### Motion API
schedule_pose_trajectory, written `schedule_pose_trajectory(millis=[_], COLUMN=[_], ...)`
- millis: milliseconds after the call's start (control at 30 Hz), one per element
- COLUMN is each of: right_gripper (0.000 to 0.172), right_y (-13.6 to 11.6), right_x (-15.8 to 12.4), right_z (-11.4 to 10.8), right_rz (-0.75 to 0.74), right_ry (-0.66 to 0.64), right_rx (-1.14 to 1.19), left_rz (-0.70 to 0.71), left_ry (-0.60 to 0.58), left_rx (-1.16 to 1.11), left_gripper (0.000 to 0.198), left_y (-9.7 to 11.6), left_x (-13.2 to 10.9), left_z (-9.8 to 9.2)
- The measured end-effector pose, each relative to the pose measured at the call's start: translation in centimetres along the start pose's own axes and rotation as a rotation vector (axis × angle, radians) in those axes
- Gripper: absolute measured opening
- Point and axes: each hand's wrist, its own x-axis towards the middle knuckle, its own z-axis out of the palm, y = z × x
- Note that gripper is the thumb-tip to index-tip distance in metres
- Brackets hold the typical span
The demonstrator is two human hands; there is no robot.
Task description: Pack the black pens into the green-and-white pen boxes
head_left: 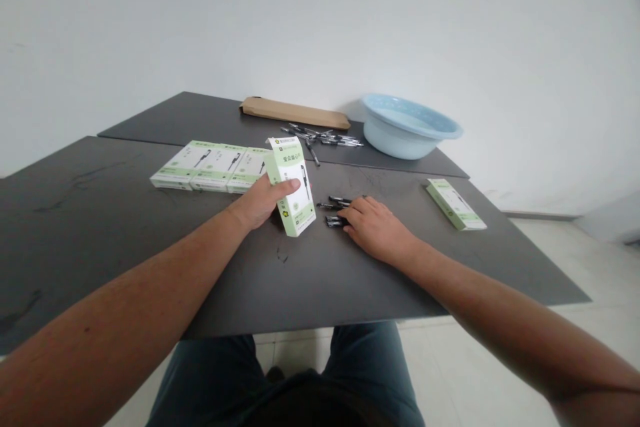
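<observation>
My left hand (264, 200) is closed around a green-and-white pen box (299, 195), with the thumb across its printed front. The box stands tilted above the table, and its top end flap appears raised. Low on the tabletop, my right hand (375, 223) has its fingers curled over several black pens (334, 220). The pens' far ends stick out to the left of the fingertips; the rest of them is hidden under the hand.
Three matching boxes (213, 163) lie in a row at the left; another box (456, 205) lies at the right. Behind are a loose pile of pens (325, 137), a brown cardboard piece (295, 112) and a light-blue basin (407, 130). A seam crosses the dark table (150, 247).
</observation>
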Motion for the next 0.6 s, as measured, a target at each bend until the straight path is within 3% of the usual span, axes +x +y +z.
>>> schedule_pose_trajectory(millis=[233,400,600], right_gripper=[0.024,0.024,0.018], right_y=[-0.2,0.2,-1.5], right_x=[0.1,0.6,1.1], right_z=[-0.2,-1.1,-1.8], right_rz=[0.018,0.069,0.103], right_ry=[-0.036,-0.143,-0.204], right_rx=[0.118,0.256,0.060], left_rz=[0.007,0.012,0.102], left_ry=[-0.009,-0.046,-0.047], left_rx=[-0.006,-0.001,0.139], left_gripper=[0.074,0.072,0.068], left_y=[0.1,-0.4,0.3], left_x=[-0.1,0.1,-0.3], left_z=[0.2,-0.1,0.0])
